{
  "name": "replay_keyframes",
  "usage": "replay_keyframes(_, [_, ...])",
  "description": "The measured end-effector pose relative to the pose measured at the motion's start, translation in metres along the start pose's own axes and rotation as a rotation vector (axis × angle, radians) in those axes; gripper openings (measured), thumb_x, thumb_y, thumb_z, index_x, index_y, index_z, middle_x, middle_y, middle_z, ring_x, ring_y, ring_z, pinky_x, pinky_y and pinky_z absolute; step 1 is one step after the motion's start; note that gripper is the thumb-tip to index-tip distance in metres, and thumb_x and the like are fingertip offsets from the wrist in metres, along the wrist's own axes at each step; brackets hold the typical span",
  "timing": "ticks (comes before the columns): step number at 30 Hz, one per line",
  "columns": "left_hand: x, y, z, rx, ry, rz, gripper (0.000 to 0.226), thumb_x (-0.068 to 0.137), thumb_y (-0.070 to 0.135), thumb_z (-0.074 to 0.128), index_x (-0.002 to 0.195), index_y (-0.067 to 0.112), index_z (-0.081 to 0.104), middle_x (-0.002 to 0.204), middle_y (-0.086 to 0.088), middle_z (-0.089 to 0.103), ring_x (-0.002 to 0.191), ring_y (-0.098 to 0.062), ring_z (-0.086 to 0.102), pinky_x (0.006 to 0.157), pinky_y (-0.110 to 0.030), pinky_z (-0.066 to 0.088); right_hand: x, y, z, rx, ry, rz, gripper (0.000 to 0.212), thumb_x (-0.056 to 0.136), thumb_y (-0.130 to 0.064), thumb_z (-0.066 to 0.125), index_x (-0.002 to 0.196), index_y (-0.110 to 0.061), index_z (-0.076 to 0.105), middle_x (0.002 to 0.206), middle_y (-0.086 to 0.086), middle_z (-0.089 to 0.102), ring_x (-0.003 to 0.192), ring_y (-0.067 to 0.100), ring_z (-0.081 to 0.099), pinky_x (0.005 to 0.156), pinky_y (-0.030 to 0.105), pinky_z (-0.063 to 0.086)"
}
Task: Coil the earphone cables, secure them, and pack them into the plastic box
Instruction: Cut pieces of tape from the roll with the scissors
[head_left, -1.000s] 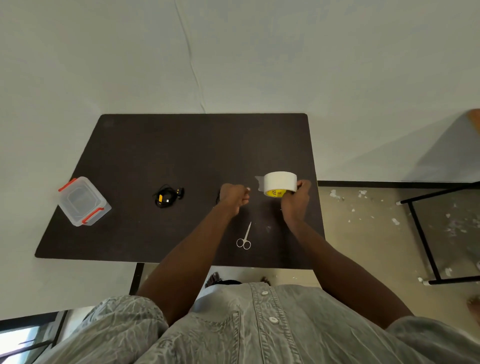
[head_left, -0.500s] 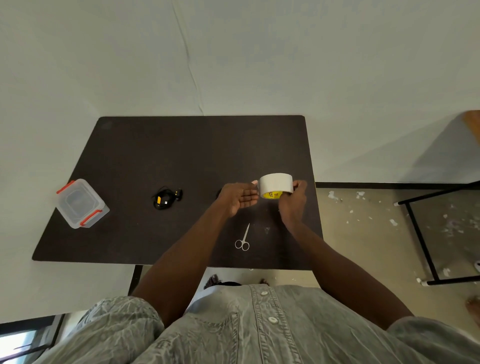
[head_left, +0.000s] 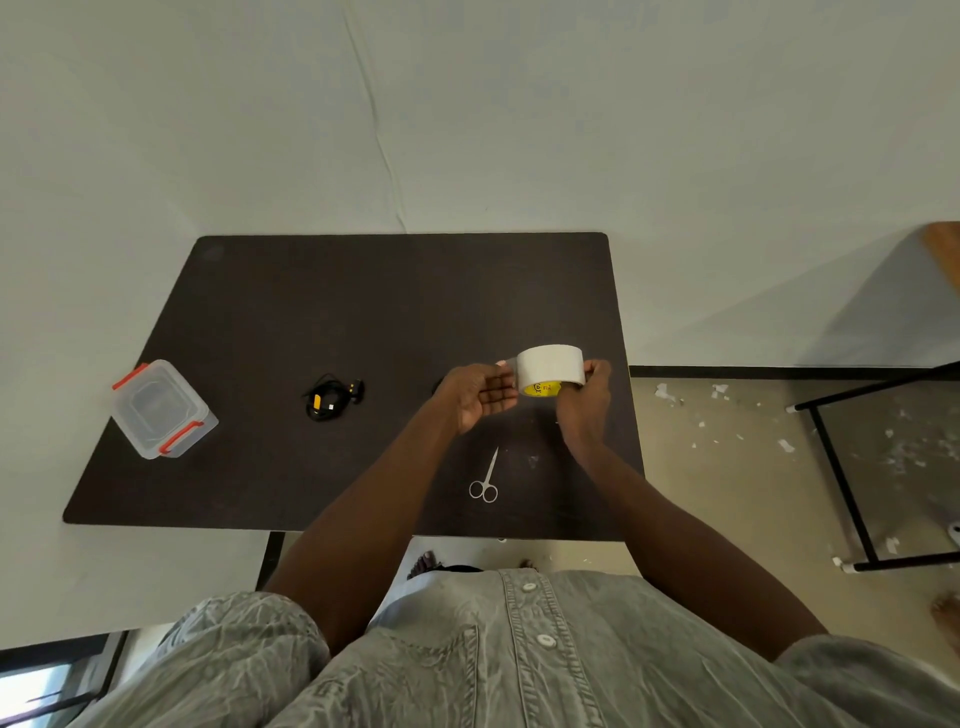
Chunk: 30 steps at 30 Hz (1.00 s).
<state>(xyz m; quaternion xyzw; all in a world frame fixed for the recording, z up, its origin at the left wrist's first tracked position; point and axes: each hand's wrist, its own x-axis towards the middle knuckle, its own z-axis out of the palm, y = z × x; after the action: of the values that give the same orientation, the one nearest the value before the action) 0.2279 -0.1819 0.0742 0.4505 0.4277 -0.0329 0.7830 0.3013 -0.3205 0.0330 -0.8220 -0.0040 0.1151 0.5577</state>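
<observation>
A white tape roll (head_left: 549, 365) with a yellow core is held above the dark table (head_left: 363, 312). My right hand (head_left: 587, 400) grips its right side. My left hand (head_left: 480, 395) is at its left edge, palm turned up, fingertips touching the tape. A coiled black earphone cable (head_left: 327, 400) with a yellow band lies at the table's middle. Another dark item (head_left: 438, 385) peeks out behind my left hand, mostly hidden. The clear plastic box (head_left: 161, 410) with orange clips sits closed at the left edge.
Small silver scissors (head_left: 485, 478) lie on the table near its front edge, below my hands. A black metal frame (head_left: 841, 467) stands on the floor to the right. White paper scraps litter the floor there.
My left hand, a closed fist apart from the roll with a flap of tape loose, has come right to the roll's left edge and opened. The flap no longer shows.
</observation>
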Motion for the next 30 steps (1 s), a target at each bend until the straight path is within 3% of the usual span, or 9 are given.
replay_keyframes(7, [-0.002,0.003,0.001,0.01,0.002,0.027,0.012,0.087,0.006,0.067,0.098,0.002,0.065,0.09,-0.014,0.068,0.084,-0.023,0.066,0.084,-0.038,0.057,-0.001,-0.001,-0.001,-0.009,-0.005,-0.006,0.029,0.089,0.005,0.056,0.114,-0.006,0.045,0.102,0.003,0.053,0.097,0.015,0.055,0.063,0.016,0.044])
replay_keyframes(22, [-0.001,0.005,0.009,0.091,0.164,0.011,0.004,0.086,-0.001,0.066,0.086,0.003,0.065,0.083,-0.011,0.067,0.072,-0.019,0.065,0.07,-0.032,0.057,0.001,-0.003,0.003,-0.042,-0.029,-0.007,0.033,0.09,-0.001,0.063,0.116,-0.01,0.044,0.107,0.001,0.052,0.101,0.011,0.054,0.064,0.01,0.043])
replay_keyframes(26, [-0.003,0.004,0.01,0.111,0.164,0.005,0.019,0.088,-0.002,0.063,0.106,-0.006,0.063,0.086,-0.015,0.068,0.075,-0.024,0.068,0.071,-0.037,0.058,-0.002,-0.004,0.006,-0.051,-0.022,-0.048,0.033,0.089,-0.005,0.064,0.108,-0.017,0.041,0.105,0.001,0.053,0.098,0.012,0.055,0.063,0.011,0.042])
replay_keyframes(30, [-0.008,0.014,0.014,0.158,0.133,0.003,0.019,0.092,-0.005,0.053,0.11,-0.008,0.059,0.082,-0.016,0.067,0.072,-0.025,0.067,0.067,-0.036,0.058,0.0,0.0,0.007,-0.048,-0.01,-0.063,0.034,0.088,-0.005,0.066,0.112,-0.012,0.043,0.108,0.006,0.057,0.101,0.014,0.057,0.063,0.011,0.043])
